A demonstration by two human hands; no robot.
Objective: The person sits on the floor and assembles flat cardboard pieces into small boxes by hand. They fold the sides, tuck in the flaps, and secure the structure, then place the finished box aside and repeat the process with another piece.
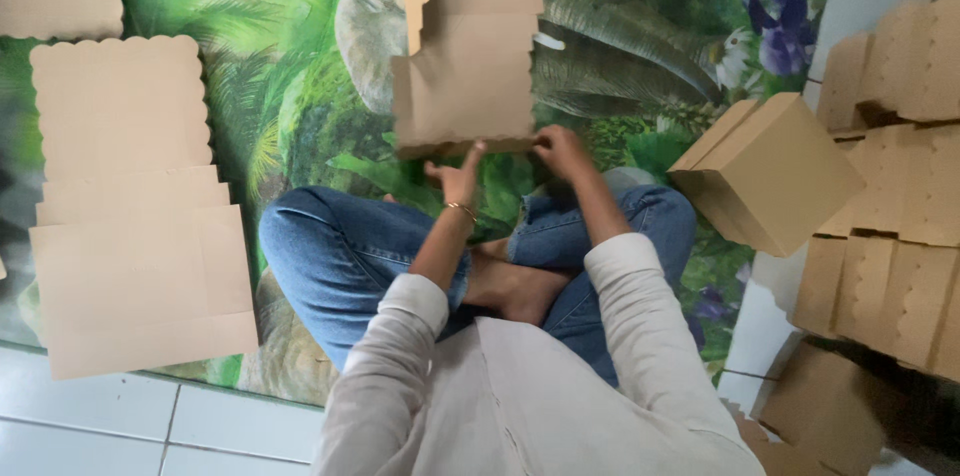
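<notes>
Head view: flat cardboard box blank [470, 86] lying on the jungle-print mat [300, 86] before crossed legs; left hand [455, 176] pinching its near edge, right hand [562, 151] clasping the same edge beside it; stack of flat blanks [130, 226] well apart at left; folded boxes [775, 176] piled at right.

- Flat cardboard sheets [130, 226] stacked at the left (scalloped edges on top)
- Folded brown box [775, 176] at the right
- Pile of folded boxes [900, 186] beyond it
- Jungle-print mat [300, 86]
- White tiled floor [130, 426]
</notes>
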